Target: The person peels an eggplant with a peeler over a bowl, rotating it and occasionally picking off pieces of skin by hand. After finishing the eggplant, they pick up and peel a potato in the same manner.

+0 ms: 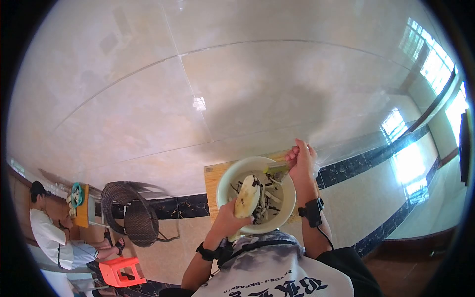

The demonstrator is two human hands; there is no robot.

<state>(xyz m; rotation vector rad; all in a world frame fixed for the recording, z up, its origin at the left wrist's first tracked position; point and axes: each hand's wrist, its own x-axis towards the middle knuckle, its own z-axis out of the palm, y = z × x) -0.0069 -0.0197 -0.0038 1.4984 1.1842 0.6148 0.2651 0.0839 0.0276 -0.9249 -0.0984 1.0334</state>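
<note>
A pale, peeled oblong vegetable (pixel 247 196) with dark patches is in my left hand (pixel 231 221), which is wrapped round its lower end over the left side of a white bowl (pixel 287 204). Dark and pale peel strips (pixel 271 200) lie in the bowl. My right hand (pixel 301 159) is raised at the bowl's upper right, its fingers curled round something I cannot make out. Close beside that hand, a yellow-green object (pixel 277 169) shows over the bowl's rim.
The bowl stands on a wooden table (pixel 213 178) against a tiled wall. At left are a wicker chair (pixel 141 222), an orange stool (pixel 121 271) and a seated person (pixel 52 227) at a small table (pixel 83 210) with a teal basket (pixel 76 195).
</note>
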